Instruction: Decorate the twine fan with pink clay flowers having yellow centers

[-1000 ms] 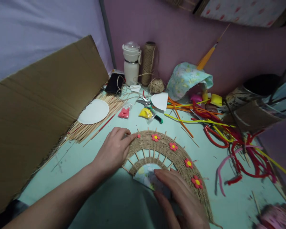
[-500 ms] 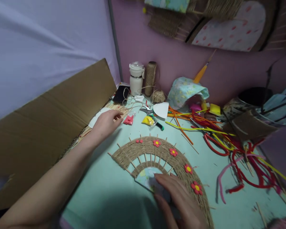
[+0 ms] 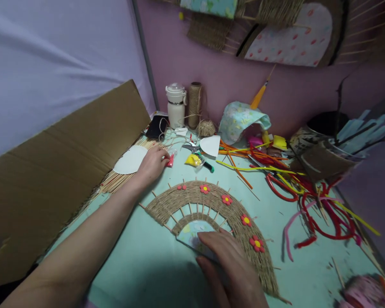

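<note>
My left hand (image 3: 153, 164) is at the small bag of red modelling clay (image 3: 170, 160), its fingertips closed on the clay's left side. A woven twine fan (image 3: 176, 201) with stick ribs lies on the table. Several red clay flowers with yellow centres, such as this flower (image 3: 226, 199), sit along its band. Two small red clay balls (image 3: 181, 187) lie at the band's left part. My right hand (image 3: 232, 267) hovers over the fan's lower middle, partly hiding its floral cloth centre (image 3: 192, 233). Its thumb and fingers are apart, with nothing visible between them.
Yellow clay (image 3: 192, 160) lies beside green-handled pruning shears (image 3: 208, 166). Behind stand a white bottle (image 3: 176, 109) and a twine spool (image 3: 195, 105). Red-handled scissors (image 3: 280, 190) and pipe cleaners (image 3: 308, 214) tangle at right. A cardboard sheet (image 3: 67, 158) borders the left.
My left hand has moved right and reached the red clay, uncovering more of the white oval piece. My right hand stays over the fan. The camera view has shifted slightly.
</note>
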A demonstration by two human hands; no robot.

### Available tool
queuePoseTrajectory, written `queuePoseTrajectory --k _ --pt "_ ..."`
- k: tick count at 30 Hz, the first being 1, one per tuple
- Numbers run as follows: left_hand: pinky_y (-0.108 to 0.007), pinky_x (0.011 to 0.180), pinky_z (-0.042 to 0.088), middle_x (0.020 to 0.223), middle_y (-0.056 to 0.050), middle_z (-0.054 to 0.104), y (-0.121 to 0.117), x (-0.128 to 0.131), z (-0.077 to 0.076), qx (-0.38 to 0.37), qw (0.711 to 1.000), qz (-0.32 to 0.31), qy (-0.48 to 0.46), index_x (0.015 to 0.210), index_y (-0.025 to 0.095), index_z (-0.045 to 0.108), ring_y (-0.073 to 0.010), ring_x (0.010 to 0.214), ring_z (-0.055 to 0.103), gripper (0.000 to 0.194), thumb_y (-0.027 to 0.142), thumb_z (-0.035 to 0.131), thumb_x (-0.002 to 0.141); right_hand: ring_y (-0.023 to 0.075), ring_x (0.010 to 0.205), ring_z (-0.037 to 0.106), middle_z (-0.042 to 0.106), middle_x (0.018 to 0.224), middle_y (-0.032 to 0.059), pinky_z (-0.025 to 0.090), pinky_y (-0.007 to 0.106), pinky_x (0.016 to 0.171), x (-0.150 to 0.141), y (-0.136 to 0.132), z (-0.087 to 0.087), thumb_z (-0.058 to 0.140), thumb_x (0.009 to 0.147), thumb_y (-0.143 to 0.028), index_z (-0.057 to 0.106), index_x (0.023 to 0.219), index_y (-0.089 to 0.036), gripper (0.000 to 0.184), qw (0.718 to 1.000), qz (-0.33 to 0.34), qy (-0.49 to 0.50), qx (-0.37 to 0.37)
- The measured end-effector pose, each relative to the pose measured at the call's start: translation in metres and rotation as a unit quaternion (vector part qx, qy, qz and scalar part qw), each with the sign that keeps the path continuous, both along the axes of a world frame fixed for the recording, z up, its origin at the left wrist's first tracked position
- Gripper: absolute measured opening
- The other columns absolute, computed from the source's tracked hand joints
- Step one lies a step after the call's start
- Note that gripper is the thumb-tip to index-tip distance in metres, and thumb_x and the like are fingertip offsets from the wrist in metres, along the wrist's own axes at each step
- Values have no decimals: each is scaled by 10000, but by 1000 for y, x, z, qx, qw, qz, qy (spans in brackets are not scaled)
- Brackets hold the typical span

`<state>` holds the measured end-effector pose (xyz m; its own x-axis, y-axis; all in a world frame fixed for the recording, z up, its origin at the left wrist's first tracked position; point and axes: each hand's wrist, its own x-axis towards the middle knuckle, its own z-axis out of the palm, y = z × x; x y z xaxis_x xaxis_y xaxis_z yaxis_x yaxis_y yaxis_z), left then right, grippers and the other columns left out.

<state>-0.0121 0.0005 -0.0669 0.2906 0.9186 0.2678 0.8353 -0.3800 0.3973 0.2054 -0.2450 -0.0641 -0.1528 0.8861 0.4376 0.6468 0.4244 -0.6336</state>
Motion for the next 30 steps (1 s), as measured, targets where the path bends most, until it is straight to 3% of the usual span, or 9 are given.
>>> queuePoseTrajectory --k 4,8,11,15,16,22,25,27,30 --pt "-360 821 481 864 -54 658 -6 2 12 -93 969 49 -222 794 171 647 -190 826 597 43 202 620 780 192 1002 680 714 1070 65 524 384 992 3 3 -1 575 919 -254 553 1193 -196 281 999 26 -33 13" --pt "-260 719 509 806 -14 651 -12 -3 22 -248 824 60 -506 832 157 619 -118 728 610 171 130 724 700 202 993 690 719 1067 71 542 392 969 4 4 0 581 913 -256 564 1185 -194 279 999 28 -37 17" --pt "-213 668 512 790 -11 639 -14 -7 24 -320 751 44 -576 923 135 639 -85 671 594 256 36 702 697 213 1009 685 716 1078 73 543 403 966 1 3 0 579 915 -257 566 1191 -205 281 999 22 -39 -2" --pt "-162 590 481 716 -25 608 -13 -8 21 -348 708 30 -613 867 90 655 -64 616 552 107 48 670 770 223 1031 670 708 1087 76 527 427 978 -4 -1 -3 530 948 -284 575 1180 -219 245 999 -14 -19 -24" --pt "-149 556 460 679 -19 584 -13 -7 19 -350 699 30 -623 814 87 646 -57 588 528 31 90 672 796 225 1033 668 707 1087 78 524 430 979 -4 -2 -3 521 953 -287 577 1177 -220 241 999 -20 -15 -25" --pt "-137 469 403 590 20 476 -10 -7 16 -353 669 23 -653 675 124 548 -48 513 441 299 332 639 869 214 1044 665 707 1097 70 543 380 954 0 0 -3 567 930 -270 563 1195 -214 271 998 5 -57 -21" --pt "-124 510 442 678 -16 546 -6 -10 19 -335 674 51 -657 750 110 587 -49 564 497 129 123 569 877 200 999 684 718 1062 56 571 339 905 2 4 -3 579 918 -259 563 1174 -208 261 997 17 -71 -2" --pt "-126 527 456 732 -40 577 -2 -11 20 -338 687 80 -638 816 98 612 -51 585 520 164 -21 501 806 199 975 694 724 1045 54 577 332 894 2 5 -5 582 915 -262 563 1168 -205 260 997 18 -76 15" --pt "-143 451 395 633 -17 515 2 -11 19 -346 712 111 -601 803 90 616 -60 511 467 191 -30 493 721 207 967 702 731 1036 56 572 342 910 1 6 -7 574 921 -266 559 1174 -204 261 996 19 -81 35"
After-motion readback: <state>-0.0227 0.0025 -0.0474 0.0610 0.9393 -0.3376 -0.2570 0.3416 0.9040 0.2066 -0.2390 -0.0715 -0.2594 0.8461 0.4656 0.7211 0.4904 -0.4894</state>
